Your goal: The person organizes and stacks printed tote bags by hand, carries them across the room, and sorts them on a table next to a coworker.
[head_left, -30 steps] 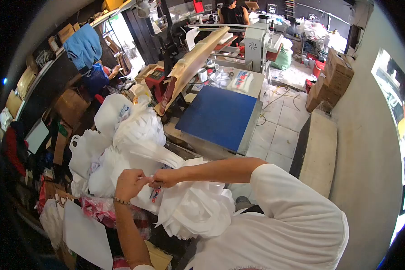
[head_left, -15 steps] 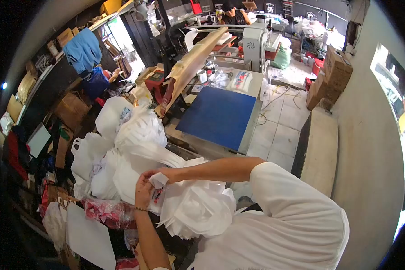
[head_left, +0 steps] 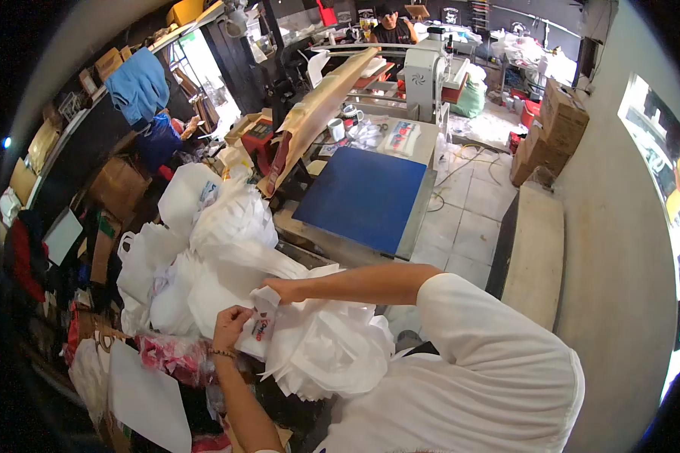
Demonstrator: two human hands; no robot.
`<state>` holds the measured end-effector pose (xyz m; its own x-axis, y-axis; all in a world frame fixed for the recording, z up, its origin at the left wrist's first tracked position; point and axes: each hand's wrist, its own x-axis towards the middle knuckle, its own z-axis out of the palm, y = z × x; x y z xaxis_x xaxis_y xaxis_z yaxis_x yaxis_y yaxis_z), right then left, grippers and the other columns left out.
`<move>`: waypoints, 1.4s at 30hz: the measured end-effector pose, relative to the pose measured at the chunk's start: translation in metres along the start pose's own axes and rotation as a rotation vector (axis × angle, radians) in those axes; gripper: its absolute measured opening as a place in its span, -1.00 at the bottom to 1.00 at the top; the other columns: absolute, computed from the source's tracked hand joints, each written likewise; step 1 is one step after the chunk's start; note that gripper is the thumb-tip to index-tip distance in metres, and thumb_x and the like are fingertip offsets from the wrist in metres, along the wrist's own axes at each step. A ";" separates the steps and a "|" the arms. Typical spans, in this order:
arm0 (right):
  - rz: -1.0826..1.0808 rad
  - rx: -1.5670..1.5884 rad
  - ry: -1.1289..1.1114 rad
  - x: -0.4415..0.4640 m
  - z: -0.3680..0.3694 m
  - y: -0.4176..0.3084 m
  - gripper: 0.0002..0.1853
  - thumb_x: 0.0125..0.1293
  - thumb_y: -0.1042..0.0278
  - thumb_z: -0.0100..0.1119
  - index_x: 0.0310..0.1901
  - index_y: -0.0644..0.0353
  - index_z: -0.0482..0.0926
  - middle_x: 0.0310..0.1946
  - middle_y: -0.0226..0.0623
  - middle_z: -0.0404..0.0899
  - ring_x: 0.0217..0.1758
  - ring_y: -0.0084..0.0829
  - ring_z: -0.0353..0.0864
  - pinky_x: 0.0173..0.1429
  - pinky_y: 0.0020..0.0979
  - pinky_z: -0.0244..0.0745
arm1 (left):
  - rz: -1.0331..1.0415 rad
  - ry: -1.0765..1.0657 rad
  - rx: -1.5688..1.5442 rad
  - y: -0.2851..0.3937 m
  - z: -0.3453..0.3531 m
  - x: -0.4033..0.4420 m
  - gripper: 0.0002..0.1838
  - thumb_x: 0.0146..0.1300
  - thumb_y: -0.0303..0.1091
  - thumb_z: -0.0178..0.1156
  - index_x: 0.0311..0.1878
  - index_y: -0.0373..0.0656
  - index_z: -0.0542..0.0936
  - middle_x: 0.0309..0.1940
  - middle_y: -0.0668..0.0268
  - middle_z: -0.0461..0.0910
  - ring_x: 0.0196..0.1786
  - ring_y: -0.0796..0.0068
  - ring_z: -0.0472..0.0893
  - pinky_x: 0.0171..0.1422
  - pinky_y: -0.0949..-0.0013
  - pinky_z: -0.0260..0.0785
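A small folded white bag (head_left: 258,332) with red and dark print stands between my hands, above the white piles. My right hand (head_left: 281,290) is closed on its top end, where a white flap sticks up. My left hand (head_left: 231,326), with a beaded bracelet at the wrist, has its fingers pinched together at the bag's left edge. Close by my right forearm is a big ruffled bundle of white bags (head_left: 329,347). More stacked white bags (head_left: 234,219) lie beyond my hands, some with handles and print showing.
A press table with a blue pad (head_left: 363,198) stands ahead, a long cardboard-coloured board (head_left: 321,113) leaning beside it. Pink plastic-wrapped stuff (head_left: 175,359) and a white sheet (head_left: 147,396) lie at left. Cardboard boxes (head_left: 551,124) stand by the right wall. A person (head_left: 393,30) sits far back.
My left hand has moved down and left along the bag, away from my right hand, so more of the print shows. My right hand stays at the top end.
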<state>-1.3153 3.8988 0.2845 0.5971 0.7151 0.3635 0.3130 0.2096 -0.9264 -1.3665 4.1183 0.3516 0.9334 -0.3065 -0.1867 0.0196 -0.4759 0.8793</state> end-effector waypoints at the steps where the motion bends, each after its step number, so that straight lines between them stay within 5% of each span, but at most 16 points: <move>1: -0.019 -0.031 -0.018 -0.003 0.000 -0.011 -0.77 -0.05 0.50 0.28 -0.27 0.25 0.60 -0.37 -0.31 0.66 -0.24 -0.56 0.53 -0.18 -0.36 0.44 | 0.015 0.020 0.036 0.001 -0.005 -0.003 -0.83 0.22 -0.33 0.29 -0.23 -0.25 0.66 -0.53 0.50 0.53 -0.55 0.75 0.32 -0.50 0.57 0.13; 2: -0.038 -0.062 -0.036 -0.005 -0.001 -0.016 -0.80 -0.01 0.51 0.25 -0.28 0.27 0.58 -0.37 -0.33 0.64 -0.25 -0.59 0.49 -0.20 -0.36 0.42 | 0.013 0.027 0.146 0.005 -0.008 -0.004 -0.79 0.20 -0.42 0.29 -0.12 -0.27 0.63 -0.41 0.42 0.59 -0.44 0.70 0.47 -0.38 0.55 0.34; 6: 0.001 -0.017 -0.094 0.000 -0.001 -0.021 -0.80 -0.02 0.54 0.24 -0.28 0.27 0.57 -0.38 -0.36 0.62 -0.26 -0.62 0.44 -0.20 -0.38 0.41 | 0.232 0.068 -0.243 0.005 0.027 -0.003 -0.59 0.11 -0.67 0.13 0.09 -0.33 0.49 -0.12 0.28 0.59 -0.05 0.43 0.61 0.13 0.36 0.50; 7: -0.019 -0.059 -0.077 0.000 0.000 -0.022 -0.79 -0.04 0.53 0.25 -0.28 0.27 0.57 -0.39 -0.38 0.61 -0.26 -0.62 0.44 -0.21 -0.38 0.41 | 0.230 0.075 -0.245 0.003 0.029 -0.004 -0.59 0.11 -0.67 0.13 0.09 -0.33 0.49 -0.12 0.28 0.59 -0.05 0.43 0.61 0.13 0.36 0.50; 9: -0.040 -0.105 -0.052 -0.001 0.000 -0.020 -0.78 -0.05 0.53 0.25 -0.28 0.26 0.57 -0.40 -0.40 0.60 -0.27 -0.62 0.43 -0.23 -0.39 0.40 | 0.154 -0.091 -0.337 -0.001 0.033 0.001 -0.67 0.08 -0.70 0.07 -0.04 -0.36 0.54 -0.22 0.31 0.60 -0.16 0.47 0.61 0.02 0.39 0.51; 13: -0.029 -0.112 -0.095 -0.002 -0.003 -0.021 -0.75 -0.07 0.52 0.26 -0.26 0.27 0.56 -0.39 -0.40 0.59 -0.27 -0.62 0.41 -0.23 -0.39 0.39 | 0.129 0.071 -0.274 0.002 0.037 -0.002 -0.90 0.13 -0.53 0.02 -0.37 -0.33 0.53 -0.47 0.35 0.54 -0.40 0.62 0.50 -0.30 0.53 0.33; 17: -0.053 -0.131 0.024 0.000 -0.001 -0.008 -0.72 -0.10 0.53 0.28 -0.26 0.26 0.55 -0.37 -0.38 0.58 -0.27 -0.61 0.41 -0.25 -0.38 0.39 | 0.210 0.097 -0.194 -0.031 0.019 0.019 -0.82 0.15 -0.42 0.00 -0.41 -0.32 0.52 -0.55 0.33 0.52 -0.47 0.61 0.44 -0.37 0.56 0.23; 19: -0.017 -0.167 0.087 0.003 0.001 0.004 -0.71 -0.10 0.53 0.28 -0.25 0.26 0.53 -0.39 -0.35 0.58 -0.29 -0.58 0.43 -0.28 -0.35 0.39 | 0.386 0.313 -0.038 -0.029 0.023 0.018 -0.78 0.15 -0.35 -0.01 -0.47 -0.31 0.51 -0.62 0.32 0.49 -0.53 0.61 0.39 -0.39 0.56 0.18; 20: -0.051 -0.162 0.117 0.002 0.000 0.004 -0.72 -0.09 0.52 0.28 -0.25 0.25 0.52 -0.40 -0.34 0.57 -0.29 -0.57 0.45 -0.27 -0.34 0.41 | 0.183 0.294 -0.426 -0.014 0.025 0.011 -0.81 0.12 -0.39 0.02 -0.47 -0.30 0.52 -0.64 0.33 0.49 -0.61 0.63 0.33 -0.45 0.57 0.16; 25: 0.088 -0.270 0.157 0.008 -0.009 0.004 -0.77 0.00 0.47 0.25 -0.25 0.20 0.51 -0.43 -0.33 0.57 -0.34 -0.53 0.52 -0.31 -0.34 0.50 | 0.053 0.222 -0.247 -0.008 0.026 -0.011 -0.88 0.12 -0.47 0.11 -0.31 -0.28 0.58 -0.68 0.50 0.38 -0.71 0.75 0.22 -0.63 0.59 0.00; 27: 0.336 0.048 0.050 0.011 -0.009 -0.012 -0.86 0.10 0.47 0.17 -0.27 0.16 0.49 -0.46 -0.33 0.56 -0.45 -0.50 0.58 -0.41 -0.35 0.55 | 0.087 0.199 -0.352 -0.004 0.035 -0.028 -0.87 0.25 -0.46 0.13 -0.18 -0.26 0.57 -0.67 0.58 0.32 -0.70 0.80 0.18 -0.64 0.61 -0.03; 28: 0.298 -0.031 0.083 0.017 -0.007 0.000 -0.93 0.20 0.47 0.08 -0.26 0.16 0.47 -0.49 -0.32 0.55 -0.54 -0.45 0.60 -0.51 -0.36 0.54 | 0.043 0.173 -0.389 0.001 0.041 -0.035 -0.86 0.37 -0.39 0.10 -0.10 -0.24 0.54 -0.67 0.61 0.27 -0.70 0.82 0.13 -0.64 0.62 -0.06; 31: 0.383 0.162 0.076 0.014 -0.006 -0.011 -0.94 0.23 0.47 0.06 -0.26 0.17 0.46 -0.51 -0.33 0.54 -0.54 -0.43 0.62 -0.48 -0.35 0.56 | 0.041 0.148 -0.494 -0.016 0.061 -0.038 -0.83 0.40 -0.34 0.10 -0.10 -0.23 0.54 -0.66 0.62 0.24 -0.70 0.81 0.10 -0.65 0.61 -0.08; 35: 0.388 -0.006 0.099 0.015 0.000 -0.023 -0.92 0.27 0.42 0.05 -0.35 0.22 0.49 -0.52 -0.28 0.55 -0.49 -0.41 0.62 -0.44 -0.31 0.53 | 0.019 0.098 -0.761 -0.015 0.076 -0.042 -0.85 0.39 -0.36 0.11 -0.12 -0.23 0.53 -0.66 0.61 0.21 -0.70 0.80 0.11 -0.64 0.60 -0.07; 38: 0.141 -0.479 0.009 0.022 -0.001 -0.001 -0.81 0.31 0.34 0.01 -0.29 0.29 0.54 -0.48 -0.16 0.59 -0.41 -0.33 0.63 -0.33 -0.22 0.50 | -0.041 0.100 -0.633 -0.011 0.076 -0.036 -0.87 0.34 -0.36 0.15 -0.20 -0.23 0.56 -0.67 0.58 0.25 -0.70 0.77 0.15 -0.63 0.56 -0.06; 42: 0.110 -0.465 0.000 0.024 -0.002 0.013 -0.77 0.26 0.37 0.01 -0.19 0.33 0.56 -0.44 -0.04 0.60 -0.33 -0.25 0.64 -0.23 -0.15 0.47 | -0.089 0.132 -0.305 -0.046 0.076 0.002 -0.83 0.25 -0.34 0.23 -0.25 -0.28 0.61 -0.62 0.50 0.43 -0.69 0.67 0.27 -0.62 0.46 0.05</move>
<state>-1.2954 3.9172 0.2817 0.6455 0.7161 0.2654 0.5448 -0.1883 -0.8171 -1.3929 4.0772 0.2776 0.9612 -0.1556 -0.2276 0.1906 -0.2213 0.9564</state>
